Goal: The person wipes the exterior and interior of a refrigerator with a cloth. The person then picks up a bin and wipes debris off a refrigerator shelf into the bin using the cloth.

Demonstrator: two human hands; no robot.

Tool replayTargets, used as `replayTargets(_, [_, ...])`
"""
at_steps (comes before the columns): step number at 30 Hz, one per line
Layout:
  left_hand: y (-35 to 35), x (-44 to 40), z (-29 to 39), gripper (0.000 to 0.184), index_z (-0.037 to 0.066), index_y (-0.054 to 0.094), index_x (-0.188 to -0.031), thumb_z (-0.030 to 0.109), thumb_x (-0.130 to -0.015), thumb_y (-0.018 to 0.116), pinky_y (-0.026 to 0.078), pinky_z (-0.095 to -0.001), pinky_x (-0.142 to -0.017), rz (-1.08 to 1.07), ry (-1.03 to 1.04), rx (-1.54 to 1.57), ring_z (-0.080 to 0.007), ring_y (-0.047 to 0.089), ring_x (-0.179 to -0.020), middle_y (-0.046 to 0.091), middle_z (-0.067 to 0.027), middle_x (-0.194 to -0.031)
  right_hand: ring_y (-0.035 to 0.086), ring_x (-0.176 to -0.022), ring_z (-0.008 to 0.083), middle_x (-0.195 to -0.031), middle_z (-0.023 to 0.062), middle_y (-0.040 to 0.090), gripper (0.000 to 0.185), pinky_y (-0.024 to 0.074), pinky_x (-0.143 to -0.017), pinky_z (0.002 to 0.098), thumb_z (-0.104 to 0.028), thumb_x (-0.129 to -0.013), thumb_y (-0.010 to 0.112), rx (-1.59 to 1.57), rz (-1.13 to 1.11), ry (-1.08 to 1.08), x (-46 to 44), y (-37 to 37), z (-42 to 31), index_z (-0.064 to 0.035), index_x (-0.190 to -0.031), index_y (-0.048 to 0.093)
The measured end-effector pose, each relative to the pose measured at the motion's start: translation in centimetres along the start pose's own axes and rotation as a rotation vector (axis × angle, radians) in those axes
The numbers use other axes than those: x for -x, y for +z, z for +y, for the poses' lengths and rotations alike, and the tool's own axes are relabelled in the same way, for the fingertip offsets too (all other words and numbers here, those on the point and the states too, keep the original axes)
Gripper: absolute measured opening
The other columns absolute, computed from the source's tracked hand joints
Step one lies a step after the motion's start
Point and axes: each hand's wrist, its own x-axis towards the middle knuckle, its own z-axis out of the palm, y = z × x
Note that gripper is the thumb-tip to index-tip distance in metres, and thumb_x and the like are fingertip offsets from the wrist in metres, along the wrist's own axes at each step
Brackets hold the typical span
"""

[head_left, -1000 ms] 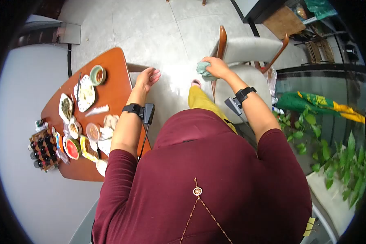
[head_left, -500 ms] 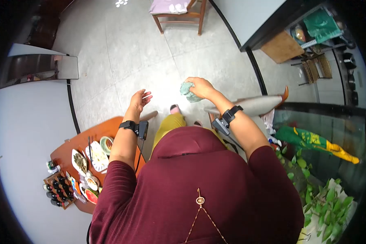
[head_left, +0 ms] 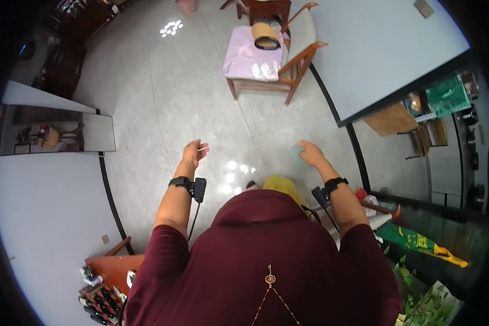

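In the head view my right hand [head_left: 312,154] is closed on a light green cloth [head_left: 296,152], which is blurred and partly hidden by the fingers. Over the grey floor to the left, my left hand [head_left: 195,152] hangs with its fingers loosely apart and no object visible in it. Both forearms reach forward, well separated, each with a black strapped device on the wrist. Under the hands lies the tiled floor [head_left: 201,119], bright with reflections.
A wooden chair with a pink cushion [head_left: 247,57] stands ahead, a tan roll-shaped object [head_left: 263,35] on it. The brown table [head_left: 117,271] and a bottle rack [head_left: 100,301] are at lower left. Leafy plants [head_left: 426,301] are at lower right; a mirror [head_left: 98,133] is left.
I have moved forward: the table has slid back and down, and more of the chair ahead shows. My right hand has swung outward to the right with the cloth still in it.
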Motion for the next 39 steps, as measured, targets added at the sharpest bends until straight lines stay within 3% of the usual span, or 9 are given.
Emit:
replayTargets(2, [0.2,-2.6,3.7,0.033,0.006,0.044,-0.123,0.021,-0.094,0.045,0.051,-0.0283,-0.064,0.009,0.016,0.023,-0.0214,0.065,-0.08,0.064,-0.0116,-0.102,0.06,-0.096,0.0327,-0.103,0.0153,0.064,0.037,0.0471,-0.083,0.0385,-0.013,-0.073,0.056,0.003,0.004,0.032,-3.2,-1.6,-1.1,-0.0122,-0.11,0.06])
replayTargets(4, [0.1,-4.7,6.3,0.033,0.006,0.044,-0.123,0.021,-0.093,0.046,0.051,-0.0284,-0.064,-0.009,0.006,0.038,-0.0214,0.065,-0.08,0.064,-0.0116,-0.102,0.055,-0.108,0.0306,-0.117,0.0138,0.059,0.044,0.0442,-0.092,0.0389,-0.014,-0.075,0.055,0.066,-0.155,0.119,-6.4,-2.9,-2.1,-0.012,-0.119,0.057])
replayTargets(7, [-0.4,-8.2,10.0,0.034,0.006,0.044,-0.123,0.021,-0.093,0.046,0.051,-0.0288,-0.064,-0.005,0.021,0.091,-0.0216,0.066,-0.081,0.064,-0.0122,-0.103,0.059,-0.097,0.0335,-0.104,0.0158,0.063,0.037,0.0468,-0.084,0.0396,-0.012,-0.071,0.055,0.086,-0.056,0.022,-12.9,-3.3,-2.7,-0.0111,-0.107,0.061])
replayTargets(12, [-3.7,-14.6,16.6,0.035,0.005,0.044,-0.124,0.022,-0.094,0.046,0.051,-0.0295,-0.064,0.077,0.024,0.189,-0.023,0.065,-0.082,0.064,-0.0127,-0.102,0.057,-0.103,0.033,-0.11,0.0156,0.061,0.04,0.0454,-0.088,0.0401,-0.014,-0.073,0.054,0.125,-0.1,-0.092,-28.5,-4.3,-6.1,-0.0104,-0.112,0.059])
replayTargets(21, [-12.8,-22.1,25.6,0.043,0.002,0.036,-0.133,0.021,-0.095,0.043,0.051,-0.0322,-0.072,0.23,0.059,0.354,-0.0273,0.063,-0.091,0.06,-0.0148,-0.109,0.056,-0.104,0.0341,-0.111,0.0164,0.061,0.038,0.0444,-0.089,0.0417,-0.012,-0.075,0.053,0.145,-0.322,-0.227,-47.6,-7.0,-22.7,-0.0121,-0.112,0.059])
replayTargets(25, [-17.2,-27.9,28.1,0.045,0.003,0.035,-0.134,0.022,-0.094,0.045,0.052,-0.0328,-0.073,0.286,-0.048,0.391,-0.0283,0.063,-0.092,0.06,-0.0154,-0.112,0.057,-0.104,0.0334,-0.111,0.0166,0.061,0.04,0.0443,-0.089,0.0408,-0.012,-0.074,0.052,0.145,-0.331,-0.295,-56.6,-5.2,-26.9,-0.0134,-0.113,0.059])
replayTargets(27, [-20.0,-31.3,30.0,0.043,0.004,0.038,-0.131,0.022,-0.093,0.046,0.053,-0.0332,-0.065,0.325,-0.076,0.434,-0.0291,0.065,-0.084,0.062,-0.0166,-0.108,0.056,-0.104,0.0335,-0.111,0.0162,0.061,0.041,0.0443,-0.09,0.0408,-0.013,-0.073,0.052,0.156,-0.297,-0.293,-60.1,-3.2,-27.8,-0.0133,-0.113,0.059])
replayTargets(34, [-28.7,-44.1,46.1,0.045,0.004,0.037,-0.133,0.023,-0.093,0.047,0.052,-0.0335,-0.069,0.248,0.033,0.341,-0.0309,0.064,-0.09,0.06,-0.019,-0.112,0.058,-0.102,0.0344,-0.107,0.0174,0.062,0.042,0.0453,-0.089,0.0419,-0.015,-0.072,0.054,0.14,-0.196,-0.141,-71.0,-3.0,-35.8,-0.0092,-0.112,0.06])
replayTargets(39, [-27.2,-51.9,59.8,0.041,0.003,0.041,-0.127,0.024,-0.093,0.047,0.051,-0.0316,-0.072,0.188,0.094,0.217,-0.0274,0.063,-0.092,0.061,-0.0162,-0.11,0.06,-0.095,0.0344,-0.1,0.0166,0.065,0.04,0.0472,-0.085,0.0406,-0.014,-0.069,0.054,0.055,-0.128,-0.113,-77.8,-2.5,-39.3,-0.0085,-0.108,0.061])
